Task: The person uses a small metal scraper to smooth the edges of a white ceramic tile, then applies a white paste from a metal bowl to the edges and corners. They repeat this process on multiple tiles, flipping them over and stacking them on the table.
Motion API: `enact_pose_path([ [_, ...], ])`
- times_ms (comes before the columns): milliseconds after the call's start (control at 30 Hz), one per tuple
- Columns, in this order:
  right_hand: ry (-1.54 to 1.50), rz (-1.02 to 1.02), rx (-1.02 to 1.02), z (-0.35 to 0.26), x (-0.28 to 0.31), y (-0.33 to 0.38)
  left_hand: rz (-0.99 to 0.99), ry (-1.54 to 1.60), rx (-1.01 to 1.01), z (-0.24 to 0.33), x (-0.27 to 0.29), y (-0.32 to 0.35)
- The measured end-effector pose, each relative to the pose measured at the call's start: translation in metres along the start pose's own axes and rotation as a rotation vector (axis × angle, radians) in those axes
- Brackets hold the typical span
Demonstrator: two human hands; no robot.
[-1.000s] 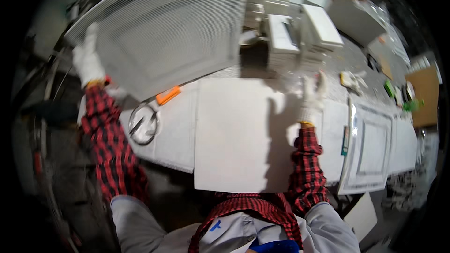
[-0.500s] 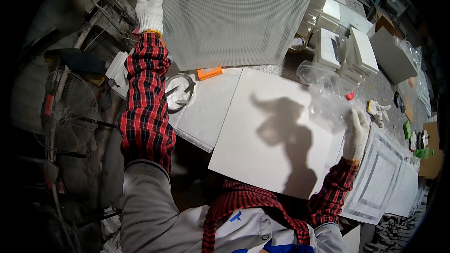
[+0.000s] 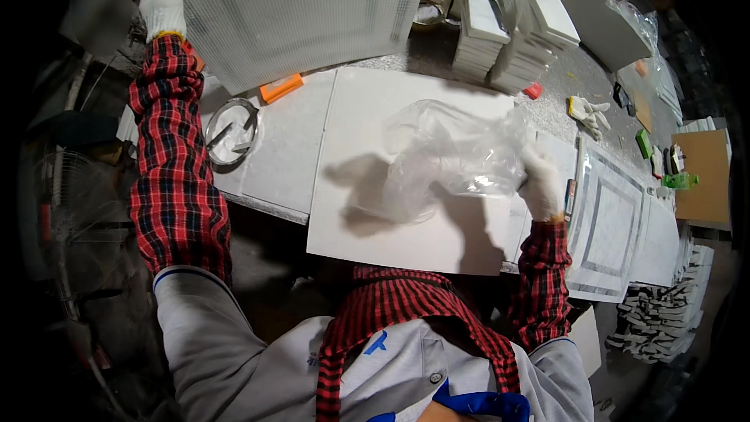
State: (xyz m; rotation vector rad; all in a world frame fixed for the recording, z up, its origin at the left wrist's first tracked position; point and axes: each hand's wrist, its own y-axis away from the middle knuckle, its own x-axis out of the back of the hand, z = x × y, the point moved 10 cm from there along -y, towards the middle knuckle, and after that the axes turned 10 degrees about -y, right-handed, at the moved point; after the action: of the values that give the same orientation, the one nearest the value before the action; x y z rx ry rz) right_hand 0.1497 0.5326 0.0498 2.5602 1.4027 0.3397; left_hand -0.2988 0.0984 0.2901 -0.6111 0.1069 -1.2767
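A white knit glove covers my left hand [image 3: 164,5], which is closed on the left edge of a large mesh-backed panel [image 3: 305,12] standing tilted at the far side of the table. My right hand [image 3: 542,180], also gloved, grips a crumpled clear plastic sheet or bag [image 3: 461,148] by its right end. The plastic spreads over a flat white board [image 3: 351,121] in front of me and casts a shadow on it. Beside the panel's lower edge lies an orange block [image 3: 281,88]. A round metal bowl [image 3: 231,133] with white paste and a flat tool stands left of the board.
Stacks of white tiles [image 3: 480,31] stand at the back right. A loose glove [image 3: 588,115] and a small red piece [image 3: 533,91] lie nearer. To the right is a grey-and-white framed-pattern panel [image 3: 605,223]. A wire fan [image 3: 74,203] stands at the left.
My right hand has drawn the clear plastic leftward from the board's far right corner across its middle. My left hand still holds the mesh-backed panel. The whole view has shifted toward the right.
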Motion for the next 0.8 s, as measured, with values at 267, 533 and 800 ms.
enact_pose_path([
  [267, 0.8, 0.238, -0.022, -0.011, 0.044, 0.005, -0.05, -0.029, 0.09, -0.045, 0.004, -0.037],
  [533, 1.215, -0.203, 0.437, -0.099, -0.072, 0.01, 0.014, -0.082, -0.082, 0.026, -0.001, 0.013],
  [800, 0.716, -0.246, 0.848, -0.085, -0.12, -0.006, 0.065, -0.143, -0.119, 0.01, -0.004, -0.006],
])
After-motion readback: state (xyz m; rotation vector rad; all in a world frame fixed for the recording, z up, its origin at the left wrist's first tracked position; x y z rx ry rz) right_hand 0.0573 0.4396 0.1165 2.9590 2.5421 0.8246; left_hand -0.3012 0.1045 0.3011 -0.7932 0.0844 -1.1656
